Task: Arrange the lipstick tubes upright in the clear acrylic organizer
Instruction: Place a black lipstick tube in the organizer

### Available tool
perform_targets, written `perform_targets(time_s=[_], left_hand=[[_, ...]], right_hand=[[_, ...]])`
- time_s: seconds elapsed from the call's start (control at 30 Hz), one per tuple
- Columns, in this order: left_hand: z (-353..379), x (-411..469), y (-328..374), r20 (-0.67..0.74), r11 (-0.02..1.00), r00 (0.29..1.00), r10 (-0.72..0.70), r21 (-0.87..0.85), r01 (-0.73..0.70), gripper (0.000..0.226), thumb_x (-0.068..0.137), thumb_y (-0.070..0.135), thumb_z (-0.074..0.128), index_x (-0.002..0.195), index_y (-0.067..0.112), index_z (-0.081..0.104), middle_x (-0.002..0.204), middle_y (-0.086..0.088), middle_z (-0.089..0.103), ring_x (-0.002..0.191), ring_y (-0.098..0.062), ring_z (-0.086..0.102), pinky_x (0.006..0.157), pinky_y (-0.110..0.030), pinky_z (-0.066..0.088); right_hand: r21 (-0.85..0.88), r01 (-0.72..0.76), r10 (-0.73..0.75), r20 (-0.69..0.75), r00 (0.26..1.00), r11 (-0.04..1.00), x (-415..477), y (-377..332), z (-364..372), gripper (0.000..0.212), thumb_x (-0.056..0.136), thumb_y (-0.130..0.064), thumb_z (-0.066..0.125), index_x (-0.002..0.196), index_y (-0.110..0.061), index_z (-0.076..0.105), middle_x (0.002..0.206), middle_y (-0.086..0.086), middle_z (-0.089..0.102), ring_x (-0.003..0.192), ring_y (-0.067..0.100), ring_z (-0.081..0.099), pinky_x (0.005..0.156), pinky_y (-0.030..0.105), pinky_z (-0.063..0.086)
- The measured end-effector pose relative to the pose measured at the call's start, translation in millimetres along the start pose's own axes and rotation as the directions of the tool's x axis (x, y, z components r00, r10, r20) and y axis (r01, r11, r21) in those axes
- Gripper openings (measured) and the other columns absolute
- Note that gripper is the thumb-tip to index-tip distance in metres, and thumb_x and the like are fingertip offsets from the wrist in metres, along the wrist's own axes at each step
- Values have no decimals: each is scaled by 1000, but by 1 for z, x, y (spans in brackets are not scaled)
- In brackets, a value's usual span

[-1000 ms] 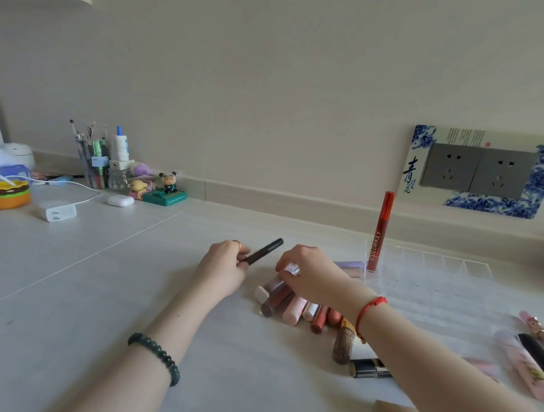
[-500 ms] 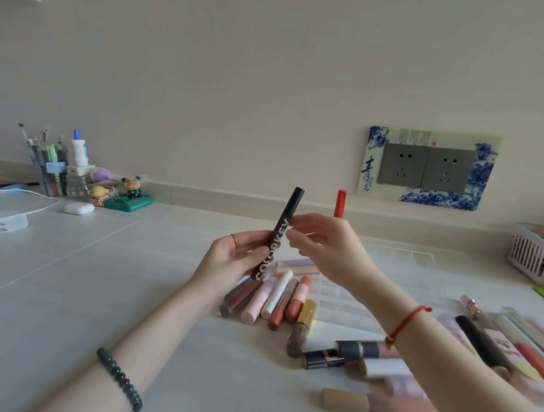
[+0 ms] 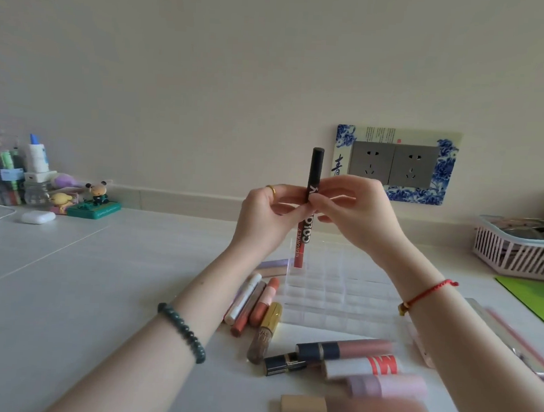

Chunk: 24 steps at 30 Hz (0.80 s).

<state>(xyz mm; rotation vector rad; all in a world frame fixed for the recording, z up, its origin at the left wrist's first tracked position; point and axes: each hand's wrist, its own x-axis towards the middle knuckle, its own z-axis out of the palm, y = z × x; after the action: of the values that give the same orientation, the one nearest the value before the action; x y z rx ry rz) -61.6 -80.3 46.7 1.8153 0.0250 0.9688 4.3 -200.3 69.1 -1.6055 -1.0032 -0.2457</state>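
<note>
A slim black lipstick tube (image 3: 315,170) with white lettering stands upright in the air, pinched by both my left hand (image 3: 265,216) and my right hand (image 3: 356,211), above the clear acrylic organizer (image 3: 338,292). A red tube (image 3: 300,249) stands upright in the organizer's far left cell, partly behind the black one. Several tubes lie flat on the table left of the organizer, among them a white one (image 3: 242,298) and a gold-capped one (image 3: 264,331). More lie in front, such as a navy-capped tube (image 3: 341,348) and a beige one (image 3: 350,408).
A pink slatted basket (image 3: 516,252) sits at the far right beside a green mat (image 3: 535,298). Small figurines (image 3: 94,201), a white earbud case (image 3: 38,217) and a brush holder (image 3: 8,173) stand far left. A wall socket (image 3: 394,164) is behind my hands.
My left hand lifted the black tube off the table and turned it upright. My right hand left the lying tubes and took hold of it too. The view swung right.
</note>
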Motion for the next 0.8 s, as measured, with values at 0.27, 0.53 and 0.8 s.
perform_targets(time_s=[0.27, 0.53, 0.8], left_hand=[[30, 7, -19, -91, 998, 996, -13, 58, 19, 16, 70, 23, 76, 70, 34, 64, 70, 14, 67, 65, 1, 66, 66, -9, 49], [36, 6, -35, -85, 984, 996, -16, 174, 31, 21, 74, 13, 71, 95, 12, 70, 78, 3, 68, 67, 5, 62, 63, -1, 45], [35, 0, -43, -37, 971, 999, -37, 236, 45, 26, 78, 12, 68, 103, 9, 67, 89, -5, 72, 62, 0, 65, 61, -6, 50]], right_hand=[[-99, -58, 55, -30, 998, 993, 10, 35, -7, 7, 77, -11, 67, 83, -14, 67, 80, 7, 70, 73, 19, 68, 75, 39, 57], [-149, -84, 80, -33, 996, 985, 10, 59, -2, 10, 77, -8, 66, 87, -7, 68, 79, 7, 70, 68, 16, 66, 74, 30, 56], [-198, -117, 115, -21, 993, 973, 3, 69, 2, 9, 76, -9, 66, 84, -10, 69, 76, 3, 69, 67, 13, 66, 70, 19, 52]])
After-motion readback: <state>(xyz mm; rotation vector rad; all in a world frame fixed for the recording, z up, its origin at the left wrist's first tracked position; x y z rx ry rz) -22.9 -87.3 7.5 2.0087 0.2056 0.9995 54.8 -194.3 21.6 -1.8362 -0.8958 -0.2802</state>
